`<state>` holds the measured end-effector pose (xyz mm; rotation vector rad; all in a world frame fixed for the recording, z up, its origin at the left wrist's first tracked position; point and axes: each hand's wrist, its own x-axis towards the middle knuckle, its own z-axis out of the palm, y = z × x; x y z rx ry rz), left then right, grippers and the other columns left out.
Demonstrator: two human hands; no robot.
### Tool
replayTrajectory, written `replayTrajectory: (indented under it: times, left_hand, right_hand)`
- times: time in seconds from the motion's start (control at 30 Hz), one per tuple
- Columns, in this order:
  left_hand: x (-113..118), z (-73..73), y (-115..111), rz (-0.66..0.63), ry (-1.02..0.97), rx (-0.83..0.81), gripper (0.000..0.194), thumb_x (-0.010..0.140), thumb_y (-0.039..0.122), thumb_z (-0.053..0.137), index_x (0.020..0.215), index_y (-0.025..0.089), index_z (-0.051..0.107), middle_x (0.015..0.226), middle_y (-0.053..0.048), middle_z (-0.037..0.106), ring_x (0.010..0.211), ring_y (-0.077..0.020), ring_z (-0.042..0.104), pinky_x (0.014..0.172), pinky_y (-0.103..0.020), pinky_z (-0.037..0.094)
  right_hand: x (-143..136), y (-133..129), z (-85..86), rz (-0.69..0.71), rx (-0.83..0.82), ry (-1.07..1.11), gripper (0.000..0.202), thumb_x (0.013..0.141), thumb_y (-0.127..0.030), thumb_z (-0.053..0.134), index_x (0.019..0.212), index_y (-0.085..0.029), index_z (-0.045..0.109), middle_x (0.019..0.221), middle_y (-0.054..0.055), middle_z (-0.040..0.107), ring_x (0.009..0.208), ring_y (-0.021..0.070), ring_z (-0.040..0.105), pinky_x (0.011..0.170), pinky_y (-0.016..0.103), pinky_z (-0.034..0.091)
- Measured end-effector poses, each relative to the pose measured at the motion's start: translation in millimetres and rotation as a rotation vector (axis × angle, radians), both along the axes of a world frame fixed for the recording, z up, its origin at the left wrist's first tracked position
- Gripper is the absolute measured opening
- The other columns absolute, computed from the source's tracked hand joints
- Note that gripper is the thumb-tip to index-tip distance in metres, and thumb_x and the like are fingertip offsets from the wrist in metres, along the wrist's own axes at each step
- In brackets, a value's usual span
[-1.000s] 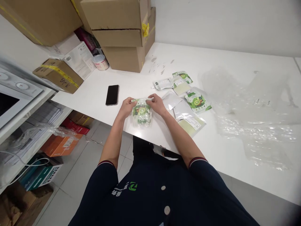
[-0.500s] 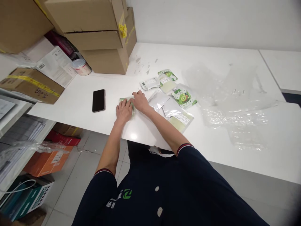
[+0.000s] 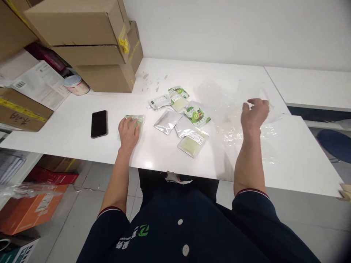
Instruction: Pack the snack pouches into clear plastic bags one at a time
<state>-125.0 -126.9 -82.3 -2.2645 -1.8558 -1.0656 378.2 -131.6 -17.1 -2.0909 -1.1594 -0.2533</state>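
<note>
Our left hand lies over a flat, clear-wrapped packet with green print, fingers slightly bent and a little apart, pressing it to the white, glossy table near the front edge. We see only the packet's upper and right margins, shiny and lightly creased; our hand hides the rest. Our right hand is over the crumpled, transparent plastic sheets on the right, its fingers curled; we cannot tell whether it grips any of them.

Between our hands lie a loose cluster of pouches: plain silver foil ones, pale green ones with white labels, white-and-green ones printed with kiwi fruit, and a white spouted pouch. A black smartphone lies left of the packet, apart from it.

Grey smudges mark the tabletop beside stacked brown cardboard boxes and a round pale-lidded can. Beyond are a plain white wall, grey floor tiles and a round dark blue seat.
</note>
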Motion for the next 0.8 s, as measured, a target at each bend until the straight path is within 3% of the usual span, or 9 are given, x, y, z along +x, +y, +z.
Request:
replayTrajectory:
  times: [0.1, 0.17, 0.3, 0.4, 0.53, 0.6, 0.67, 0.73, 0.8]
  left_hand:
    - [18, -4.1, -27, -0.028, -0.081, 0.071, 0.031, 0.094, 0.036, 0.047, 0.111, 0.022, 0.07, 0.119, -0.012, 0.066, 0.129, -0.0281, 0.047, 0.113, -0.048, 0.032]
    - [29, -13.3, -44, -0.068, -0.11, 0.054, 0.029, 0.094, 0.033, 0.048, 0.108, 0.022, 0.07, 0.112, -0.011, 0.068, 0.124, -0.028, 0.051, 0.111, -0.048, 0.035]
    - [44, -32.1, -61, -0.112, -0.118, 0.008, 0.026, 0.093, 0.031, 0.051, 0.105, 0.023, 0.072, 0.107, -0.01, 0.071, 0.12, -0.0278, 0.055, 0.108, -0.047, 0.039]
    - [51, -36.1, -62, -0.125, -0.109, -0.005, 0.026, 0.093, 0.031, 0.05, 0.105, 0.024, 0.072, 0.106, -0.009, 0.072, 0.118, -0.0274, 0.057, 0.107, -0.047, 0.04]
    - [57, -34.2, -61, -0.174, -0.093, -0.024, 0.027, 0.094, 0.031, 0.049, 0.105, 0.023, 0.072, 0.102, -0.009, 0.073, 0.114, -0.0267, 0.059, 0.105, -0.046, 0.042]
    - [59, -34.6, -62, -0.189, -0.086, -0.039, 0.027, 0.094, 0.031, 0.049, 0.104, 0.023, 0.073, 0.101, -0.008, 0.073, 0.114, -0.0268, 0.06, 0.105, -0.046, 0.043]
    - [58, -36.0, -64, -0.19, -0.093, -0.05, 0.026, 0.094, 0.031, 0.05, 0.104, 0.024, 0.073, 0.101, -0.008, 0.073, 0.115, -0.0269, 0.06, 0.105, -0.046, 0.043]
    - [57, -37.1, -64, -0.179, -0.116, -0.046, 0.027, 0.094, 0.032, 0.05, 0.104, 0.024, 0.073, 0.1, -0.008, 0.073, 0.114, -0.0266, 0.06, 0.104, -0.046, 0.044]
    - [57, -36.2, -64, -0.168, -0.145, -0.038, 0.027, 0.094, 0.032, 0.049, 0.104, 0.024, 0.073, 0.101, -0.008, 0.073, 0.113, -0.0261, 0.061, 0.104, -0.046, 0.044]
  right_hand:
    - [35, -9, -5.0, -0.227, -0.175, 0.094, 0.046, 0.071, -0.025, 0.077, 0.115, -0.016, 0.063, 0.128, 0.028, 0.047, 0.102, 0.0299, 0.044, 0.078, 0.047, 0.033]
    - [45, -19, -15.7, -0.267, -0.301, 0.182, 0.067, 0.059, -0.02, 0.084, 0.122, -0.018, 0.062, 0.126, 0.028, 0.05, 0.099, 0.0307, 0.045, 0.076, 0.048, 0.032]
    - [54, -37, -38.6, -0.137, -0.209, 0.33, 0.055, 0.07, -0.004, 0.065, 0.124, -0.015, 0.063, 0.083, 0.012, 0.062, 0.08, 0.024, 0.05, 0.076, 0.043, 0.037]
    - [57, -38, -43.4, -0.187, -0.129, 0.277, 0.048, 0.076, -0.01, 0.066, 0.124, -0.013, 0.064, 0.097, 0.019, 0.063, 0.087, 0.025, 0.051, 0.078, 0.044, 0.036]
    - [50, -19, -38.0, -0.166, -0.224, 0.021, 0.07, 0.07, -0.029, 0.081, 0.135, -0.019, 0.055, 0.141, 0.03, 0.042, 0.115, 0.0315, 0.037, 0.082, 0.048, 0.029]
    - [47, -6, -33.8, -0.07, -0.297, -0.071, 0.046, 0.082, -0.024, 0.069, 0.127, -0.021, 0.061, 0.137, 0.026, 0.049, 0.118, 0.0294, 0.038, 0.085, 0.048, 0.027]
    - [47, 4, -26.6, -0.092, -0.325, -0.069, 0.027, 0.088, -0.013, 0.058, 0.112, -0.02, 0.069, 0.123, 0.022, 0.06, 0.115, 0.0281, 0.044, 0.085, 0.047, 0.028]
    - [51, 7, -14.1, -0.227, -0.2, -0.014, 0.028, 0.09, -0.007, 0.05, 0.103, -0.017, 0.072, 0.117, 0.022, 0.063, 0.111, 0.0283, 0.049, 0.083, 0.047, 0.031]
    - [54, 2, 3.8, -0.273, 0.078, 0.003, 0.031, 0.093, -0.008, 0.042, 0.106, -0.015, 0.069, 0.113, 0.02, 0.064, 0.105, 0.0261, 0.055, 0.082, 0.045, 0.036]
